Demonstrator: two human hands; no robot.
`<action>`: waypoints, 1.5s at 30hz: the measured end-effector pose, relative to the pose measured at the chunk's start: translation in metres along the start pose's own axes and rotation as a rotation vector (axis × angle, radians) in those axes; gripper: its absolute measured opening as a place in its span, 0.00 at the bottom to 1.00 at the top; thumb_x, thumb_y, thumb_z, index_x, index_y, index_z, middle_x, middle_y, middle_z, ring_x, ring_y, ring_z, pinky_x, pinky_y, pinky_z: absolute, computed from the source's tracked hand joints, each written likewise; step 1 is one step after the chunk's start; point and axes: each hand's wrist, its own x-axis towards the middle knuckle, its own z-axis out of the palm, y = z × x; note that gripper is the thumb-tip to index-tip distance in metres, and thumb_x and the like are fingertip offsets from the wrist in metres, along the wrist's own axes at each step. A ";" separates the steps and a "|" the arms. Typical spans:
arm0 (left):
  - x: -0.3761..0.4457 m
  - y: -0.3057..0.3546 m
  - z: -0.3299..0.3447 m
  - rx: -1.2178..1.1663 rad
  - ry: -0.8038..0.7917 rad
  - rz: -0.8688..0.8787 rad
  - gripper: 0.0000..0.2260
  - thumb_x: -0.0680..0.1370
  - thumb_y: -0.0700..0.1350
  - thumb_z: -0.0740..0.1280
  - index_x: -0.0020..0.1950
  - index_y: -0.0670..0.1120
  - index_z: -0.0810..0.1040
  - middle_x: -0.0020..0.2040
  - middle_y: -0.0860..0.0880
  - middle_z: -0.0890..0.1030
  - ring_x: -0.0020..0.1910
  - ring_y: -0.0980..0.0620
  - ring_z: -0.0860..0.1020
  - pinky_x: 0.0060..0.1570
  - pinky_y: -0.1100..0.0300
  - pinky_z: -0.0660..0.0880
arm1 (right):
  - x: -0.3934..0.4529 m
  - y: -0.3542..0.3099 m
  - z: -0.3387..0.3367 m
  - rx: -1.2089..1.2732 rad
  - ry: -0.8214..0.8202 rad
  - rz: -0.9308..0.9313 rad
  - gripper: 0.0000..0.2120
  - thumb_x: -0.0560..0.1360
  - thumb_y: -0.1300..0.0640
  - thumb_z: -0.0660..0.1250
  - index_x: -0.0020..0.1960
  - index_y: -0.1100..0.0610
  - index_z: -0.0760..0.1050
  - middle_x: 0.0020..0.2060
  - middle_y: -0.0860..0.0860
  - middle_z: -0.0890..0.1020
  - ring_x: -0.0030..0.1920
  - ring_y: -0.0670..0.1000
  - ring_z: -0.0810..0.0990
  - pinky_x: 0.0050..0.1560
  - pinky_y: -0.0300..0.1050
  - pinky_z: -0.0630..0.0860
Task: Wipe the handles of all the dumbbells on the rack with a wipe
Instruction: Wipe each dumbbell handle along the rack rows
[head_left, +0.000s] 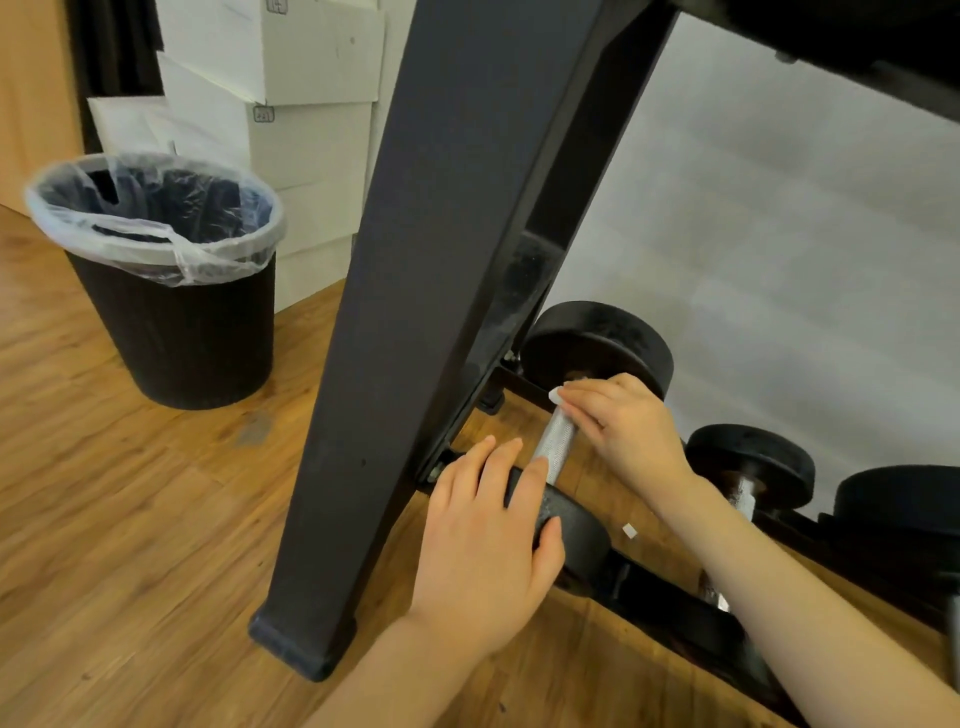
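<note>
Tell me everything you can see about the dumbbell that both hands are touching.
The dumbbell lies on the lowest rack rails, beside the rack's leg. It has two round black heads, matte and rubber-like, joined by a silver knurled metal handle. The left hand holds the near head, fingers curled over it. The right hand presses a white wipe against the handle's far end, by the far head.

Even, soft indoor light, fairly bright; no hard shadows. Faint sheen on the wood floor (130, 493) and bin liner (156, 218). Black rack leg (415, 312) reads underexposed, little detail. Wide-angle bending at edges; slight softness overall, upper right corner murky.
</note>
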 end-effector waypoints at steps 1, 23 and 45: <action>0.000 0.000 0.000 0.001 0.004 0.000 0.21 0.77 0.56 0.57 0.65 0.51 0.77 0.65 0.49 0.78 0.67 0.48 0.73 0.66 0.53 0.64 | -0.001 0.000 0.000 -0.014 -0.009 -0.020 0.11 0.75 0.56 0.69 0.56 0.55 0.82 0.52 0.49 0.84 0.46 0.52 0.79 0.44 0.44 0.75; 0.000 0.002 0.002 0.018 0.006 -0.035 0.20 0.76 0.56 0.55 0.62 0.52 0.79 0.63 0.50 0.79 0.66 0.48 0.75 0.65 0.53 0.63 | -0.008 0.010 0.005 -0.001 -0.197 -0.233 0.19 0.73 0.62 0.72 0.64 0.60 0.77 0.60 0.55 0.80 0.57 0.53 0.81 0.55 0.48 0.79; 0.001 -0.001 0.005 -0.027 0.068 0.000 0.19 0.76 0.56 0.57 0.60 0.50 0.78 0.61 0.49 0.79 0.64 0.47 0.75 0.63 0.53 0.64 | -0.002 0.013 0.003 0.202 -0.262 -0.129 0.19 0.82 0.49 0.54 0.66 0.54 0.74 0.61 0.48 0.79 0.61 0.46 0.77 0.60 0.44 0.77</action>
